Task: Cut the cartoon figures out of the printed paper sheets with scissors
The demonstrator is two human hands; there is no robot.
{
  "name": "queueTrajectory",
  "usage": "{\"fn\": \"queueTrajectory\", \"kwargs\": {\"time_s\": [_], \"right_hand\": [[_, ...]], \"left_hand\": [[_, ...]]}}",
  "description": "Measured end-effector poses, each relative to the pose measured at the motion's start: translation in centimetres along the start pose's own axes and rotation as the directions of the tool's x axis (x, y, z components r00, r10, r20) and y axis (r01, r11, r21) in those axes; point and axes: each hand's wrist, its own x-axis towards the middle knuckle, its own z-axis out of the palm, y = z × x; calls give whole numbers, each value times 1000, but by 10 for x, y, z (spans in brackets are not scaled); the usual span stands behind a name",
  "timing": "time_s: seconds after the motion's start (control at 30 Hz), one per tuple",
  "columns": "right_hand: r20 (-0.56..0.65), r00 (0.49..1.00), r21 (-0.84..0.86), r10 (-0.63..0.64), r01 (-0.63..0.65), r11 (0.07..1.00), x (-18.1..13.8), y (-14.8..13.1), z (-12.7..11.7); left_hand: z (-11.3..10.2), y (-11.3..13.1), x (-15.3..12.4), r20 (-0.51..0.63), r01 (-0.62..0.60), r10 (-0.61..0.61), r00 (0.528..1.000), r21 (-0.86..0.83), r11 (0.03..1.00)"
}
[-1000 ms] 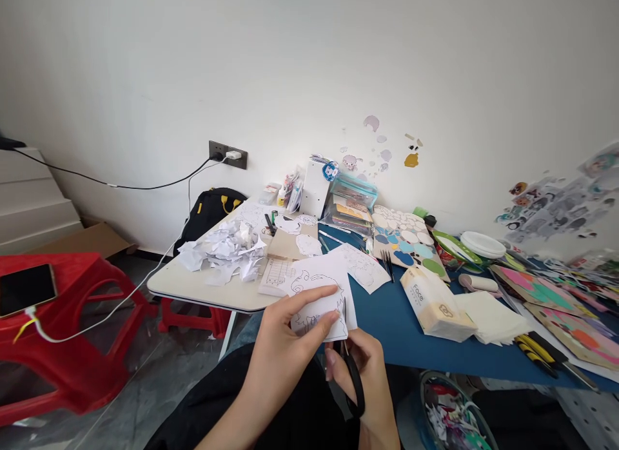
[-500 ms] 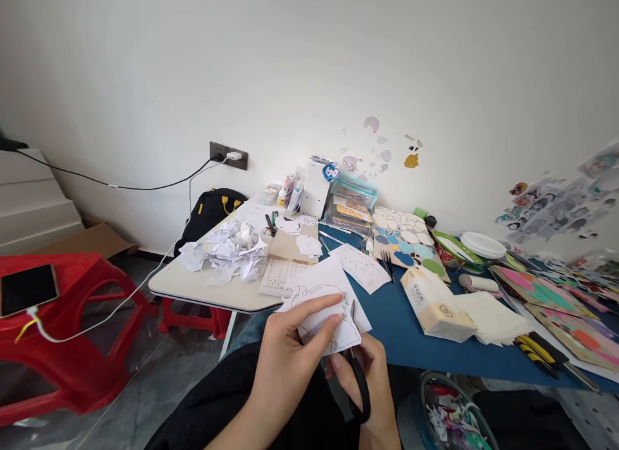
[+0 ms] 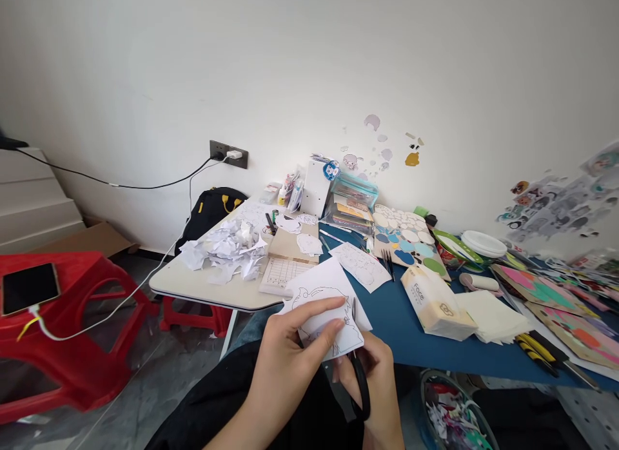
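My left hand [image 3: 290, 356] pinches a white paper sheet with a line drawing [image 3: 325, 303], thumb and fingers closed on its lower part, held above my lap in front of the table edge. My right hand [image 3: 380, 389] grips black-handled scissors [image 3: 360, 382], fingers through the loops. The blades point up into the right edge of the sheet, beside the drawn outline. Both hands sit close together, almost touching.
A pile of white paper scraps [image 3: 225, 249] lies on the cream tabletop [image 3: 193, 283]. A tissue pack [image 3: 432, 302], cut-out sheets and coloured boards crowd the blue table [image 3: 396, 327]. A red stool [image 3: 72, 347] at left carries a phone [image 3: 29, 287]. A scrap bin [image 3: 452, 414] stands below right.
Both hands, with sheet and scissors, have dropped a little and shifted right. The sheet has turned slightly in my left hand, and the blades sit further along its right edge.
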Motion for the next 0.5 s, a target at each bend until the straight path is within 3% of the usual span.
{"fn": "queueTrajectory", "kwargs": {"time_s": [0.23, 0.37, 0.5], "right_hand": [[24, 999, 43, -46, 45, 998, 6, -13, -4], [109, 992, -25, -70, 73, 997, 8, -8, -9], [85, 994, -49, -64, 68, 996, 6, -1, -11]], "left_hand": [[-5, 3, 2, 55, 18, -19, 998, 23, 1000], [-8, 3, 2, 65, 23, -25, 998, 22, 999], [-9, 1, 2, 88, 42, -43, 995, 16, 999]]}}
